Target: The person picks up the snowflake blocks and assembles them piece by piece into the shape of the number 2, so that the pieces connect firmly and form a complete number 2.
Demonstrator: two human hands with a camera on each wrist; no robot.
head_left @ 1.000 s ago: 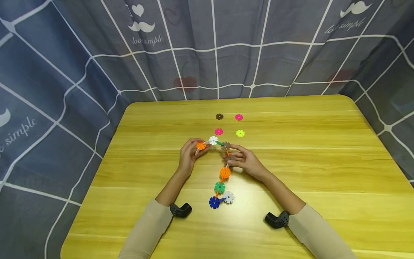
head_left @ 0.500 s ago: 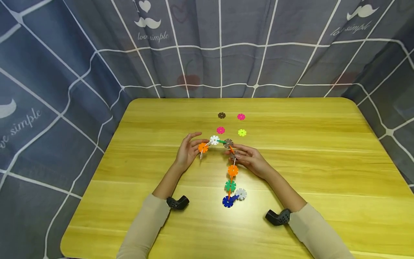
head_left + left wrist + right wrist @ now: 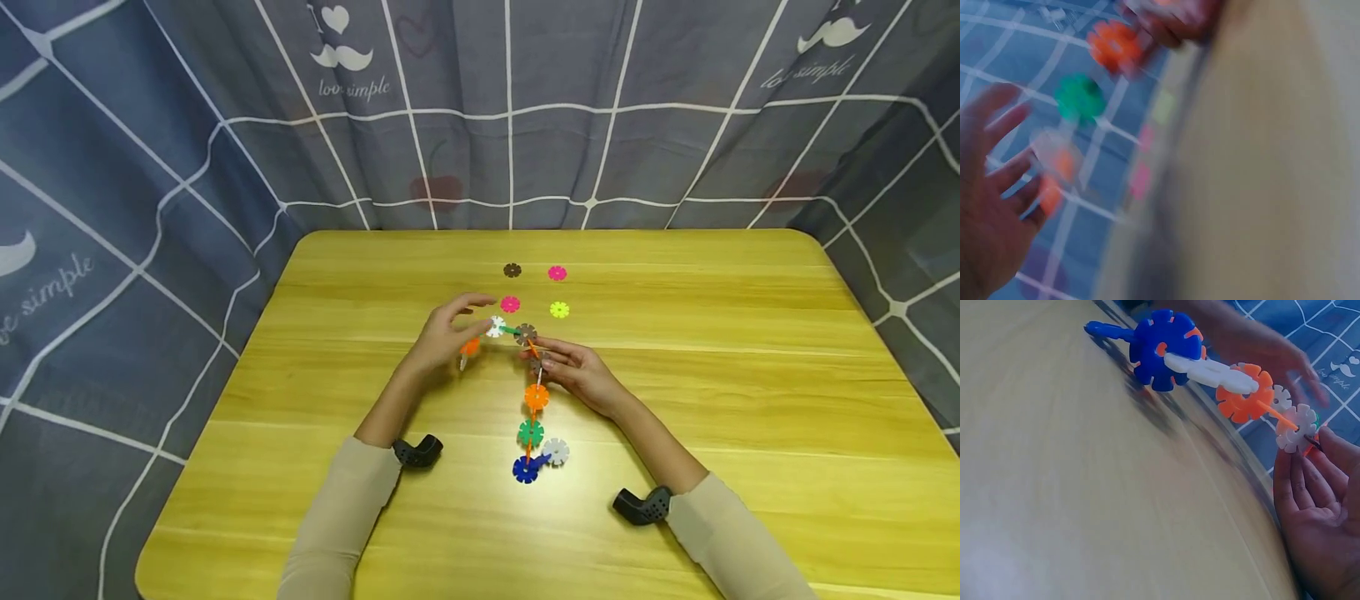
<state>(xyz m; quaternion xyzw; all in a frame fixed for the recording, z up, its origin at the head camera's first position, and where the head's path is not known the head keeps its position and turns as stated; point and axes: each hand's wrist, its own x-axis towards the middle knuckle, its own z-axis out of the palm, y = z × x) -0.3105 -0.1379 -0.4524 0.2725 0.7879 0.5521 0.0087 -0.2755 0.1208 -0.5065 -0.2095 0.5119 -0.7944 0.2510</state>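
Observation:
A curved chain of interlocking snowflake discs spans the space between both hands. My right hand point(image 3: 581, 379) pinches a brown disc point(image 3: 538, 364) within it, thumb against fingers. From there an orange disc point(image 3: 536, 397), a green disc point(image 3: 531, 433), a blue disc point(image 3: 525, 470) and a pale white disc point(image 3: 556, 452) run toward me. At the far end are another brown disc point(image 3: 525, 335), a white disc point(image 3: 496, 327) and a partly covered orange disc point(image 3: 469, 347). Over that end hovers my left hand point(image 3: 444, 337), fingers extended; the left wrist view point(image 3: 991, 206) is blurred.
Loose discs lie flat beyond the chain: a dark brown one point(image 3: 512, 270), a pink one point(image 3: 557, 273), another pink one point(image 3: 510, 304) and a yellow-green one point(image 3: 559, 310). A grey checked curtain point(image 3: 551, 158) hangs behind the wooden table point(image 3: 712, 350).
My left hand has let go of the orange disc and moved up and right over the chain's end. The right hand keeps its pinch, and the chain's near end has swung right.

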